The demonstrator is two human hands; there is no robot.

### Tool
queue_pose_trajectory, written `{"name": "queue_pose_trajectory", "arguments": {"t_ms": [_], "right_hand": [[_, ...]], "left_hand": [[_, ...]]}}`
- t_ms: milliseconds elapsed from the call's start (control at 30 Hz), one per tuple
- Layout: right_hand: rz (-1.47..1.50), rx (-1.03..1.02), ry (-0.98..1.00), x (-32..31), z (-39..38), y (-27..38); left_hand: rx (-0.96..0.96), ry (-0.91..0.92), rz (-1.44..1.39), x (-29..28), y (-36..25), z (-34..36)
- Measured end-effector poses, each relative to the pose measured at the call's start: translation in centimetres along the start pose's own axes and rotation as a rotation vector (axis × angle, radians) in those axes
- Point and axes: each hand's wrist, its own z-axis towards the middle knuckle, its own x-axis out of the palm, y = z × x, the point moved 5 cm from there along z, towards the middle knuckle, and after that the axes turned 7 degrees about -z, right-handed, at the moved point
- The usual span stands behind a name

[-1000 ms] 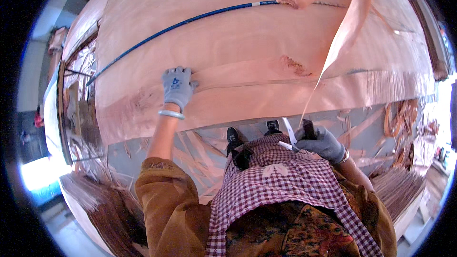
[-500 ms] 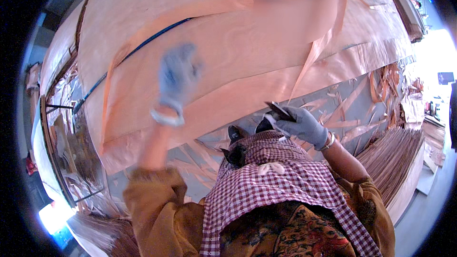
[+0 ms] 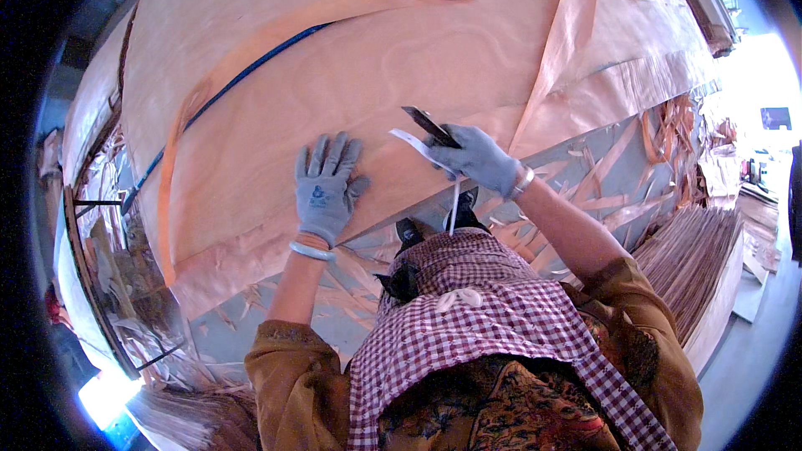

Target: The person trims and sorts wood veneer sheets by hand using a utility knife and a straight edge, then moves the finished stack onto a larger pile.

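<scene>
the left hand [image 3: 326,186], in a grey glove, was laid palm down with its fingers spread on the large pale wood sheet [image 3: 434,58], just inside the near edge. in the right hand [image 3: 478,159], gloved alike, a dark bladed tool [image 3: 433,129] was gripped by closed fingers, its pointed end aimed away to the upper left. a white strip [image 3: 408,142] was also held there, pointed the same way; whether the sheet was touched by either tip could not be told. a narrow white cord [image 3: 454,205] was seen hanging below that hand to the checked apron [image 3: 484,317].

between the hands a stretch of sheet was left uncovered, and a broader one was spread beyond the fingertips. the near edge was slanted from lower left to upper right, passing close by the left wrist and beneath the right hand. the sheet thus lay under the left hand and ahead of both.

farther out, a blue rod [image 3: 259,71] was partly covered by a long veneer strip [image 3: 359,0], which was curved down the left side. another strip [image 3: 568,33] was draped at the right toward the near edge.

between that edge and the body, a grey floor [image 3: 522,184] was littered with scraps [image 3: 668,129]. movement to the right was bounded by a stack of thin sheets [image 3: 689,267].
</scene>
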Motion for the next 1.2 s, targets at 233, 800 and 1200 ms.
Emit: {"name": "queue_pose_trajectory", "arguments": {"t_ms": [233, 800, 1200], "right_hand": [[-0.147, 0.067, 0.052, -0.7, 3.6, -2.3], [-0.383, -0.127, -0.054, -2.1, -2.6, 0.4], [-0.354, 0.113, -0.341, -12.3, -1.3, -6.0]], "left_hand": [[0.102, -0.053, -0.032, 1.4, -4.6, 2.3], [0.108, 0.049, 0.03, 1.2, -7.8, 4.5], [0.33, -0.059, -0.248, 7.2, -15.9, 13.8]]}}
